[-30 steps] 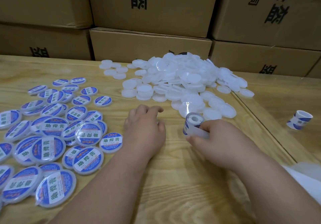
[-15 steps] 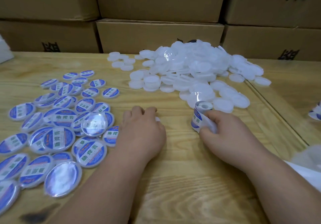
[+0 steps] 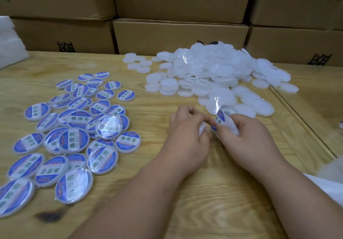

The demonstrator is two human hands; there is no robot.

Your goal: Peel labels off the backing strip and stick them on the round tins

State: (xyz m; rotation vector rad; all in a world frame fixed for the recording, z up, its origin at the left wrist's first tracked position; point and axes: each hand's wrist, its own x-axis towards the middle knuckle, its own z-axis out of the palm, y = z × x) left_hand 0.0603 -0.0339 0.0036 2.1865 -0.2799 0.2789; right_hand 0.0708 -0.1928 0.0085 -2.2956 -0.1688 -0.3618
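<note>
Since the earlier frame the left hand (image 3: 185, 136) has lifted off the bench (image 3: 213, 192) to meet the right hand (image 3: 246, 138), which clamps the label roll (image 3: 221, 118); left fingertips seemingly pinch its blurred strip end, near unlabelled tins (image 3: 222, 75).

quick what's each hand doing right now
Left hand: fingers curled, pinching at the white backing strip; blurred.
Right hand: closed on the blue-and-white label roll.

My right hand (image 3: 246, 136) is covering most of the white-and-blue label roll (image 3: 221, 118); blur is smearing my left hand's (image 3: 185, 136) fingertips, so I'm not seeing what they're pinching.
</note>
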